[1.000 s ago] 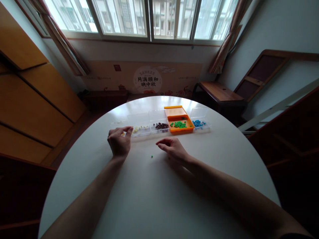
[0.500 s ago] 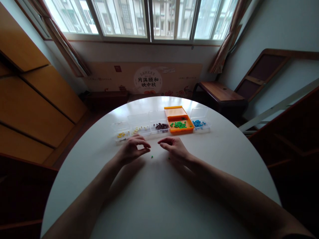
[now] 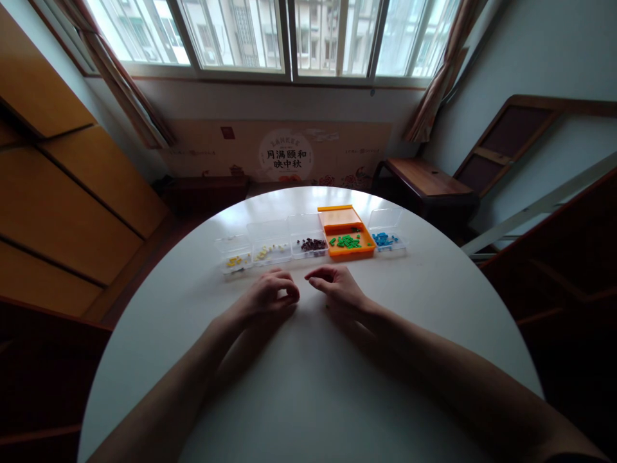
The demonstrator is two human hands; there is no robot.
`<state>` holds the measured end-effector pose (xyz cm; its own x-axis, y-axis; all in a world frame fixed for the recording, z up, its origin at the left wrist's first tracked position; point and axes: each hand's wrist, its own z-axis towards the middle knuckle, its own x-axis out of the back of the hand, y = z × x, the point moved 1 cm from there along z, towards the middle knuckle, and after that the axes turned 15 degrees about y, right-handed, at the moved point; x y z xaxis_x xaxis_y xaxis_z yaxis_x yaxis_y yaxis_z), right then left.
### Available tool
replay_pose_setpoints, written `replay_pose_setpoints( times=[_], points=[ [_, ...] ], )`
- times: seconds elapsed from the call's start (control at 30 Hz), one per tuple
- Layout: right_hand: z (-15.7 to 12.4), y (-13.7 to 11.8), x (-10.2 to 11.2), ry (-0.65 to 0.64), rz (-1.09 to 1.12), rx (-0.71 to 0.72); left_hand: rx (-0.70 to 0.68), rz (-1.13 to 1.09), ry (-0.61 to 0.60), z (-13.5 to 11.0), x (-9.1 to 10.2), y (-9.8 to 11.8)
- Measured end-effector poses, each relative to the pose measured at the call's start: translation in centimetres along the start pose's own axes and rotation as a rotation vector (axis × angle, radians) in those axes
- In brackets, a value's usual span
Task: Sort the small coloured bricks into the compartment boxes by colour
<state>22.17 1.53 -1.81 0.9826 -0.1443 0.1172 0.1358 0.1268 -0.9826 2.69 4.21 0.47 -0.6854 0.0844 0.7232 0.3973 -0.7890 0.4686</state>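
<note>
My left hand rests low over the white table, its thumb and forefinger brought together in a pinch at the spot where a small green block lay. The block itself is hidden by the fingertips. Just to the right, my right hand hovers with loosely curled fingers; a narrow gap shows between thumb and forefinger, and I see nothing between them. Beneath its edge a tiny green piece lies on the table. Beyond the hands, an open orange box contains several green blocks.
Open clear boxes line up beside the orange one. They hold yellow pieces, cream pieces, dark brown pieces and blue pieces. The round white table has its far edge behind them. A wooden stool stands back right.
My left hand has moved slightly right and down, and its thumb and forefinger have come together over the small green block, which is now out of sight. My right hand has stayed put.
</note>
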Motion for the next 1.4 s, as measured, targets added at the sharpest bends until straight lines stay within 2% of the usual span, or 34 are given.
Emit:
replay_pose_setpoints(
  times=[0.2,0.3,0.53,0.73,0.83,0.97,1.07,1.2,1.4],
  points=[
    [0.0,-0.2,0.3,-0.024,-0.010,0.021,-0.038,0.030,0.306,0.3,-0.4,0.8],
    [0.0,-0.2,0.4,-0.051,-0.033,0.030,-0.064,0.047,0.391,0.4,-0.7,1.2],
    [-0.2,-0.4,0.4,-0.108,-0.024,0.065,-0.135,0.109,0.414,0.4,-1.0,1.5],
    [0.1,-0.2,0.4,-0.104,-0.046,0.084,-0.126,0.148,0.405,0.3,-1.0,1.5],
    [1.1,0.2,1.3,0.023,-0.082,0.151,-0.140,0.160,0.380,0.4,-1.1,1.6],
    [3.6,0.8,4.2,0.382,-0.161,0.227,-0.158,0.180,0.318,0.3,-1.3,1.9],
    [5.2,1.4,6.6,0.584,-0.226,0.229,-0.176,0.190,0.274,-0.1,-1.4,1.9],
    [6.4,2.3,8.5,0.691,-0.285,0.215,-0.179,0.186,0.227,-0.5,-1.5,1.8],
    [7.0,3.2,9.2,0.758,-0.279,0.171,-0.162,0.163,0.157,-0.7,-1.9,2.2]
  ],
)
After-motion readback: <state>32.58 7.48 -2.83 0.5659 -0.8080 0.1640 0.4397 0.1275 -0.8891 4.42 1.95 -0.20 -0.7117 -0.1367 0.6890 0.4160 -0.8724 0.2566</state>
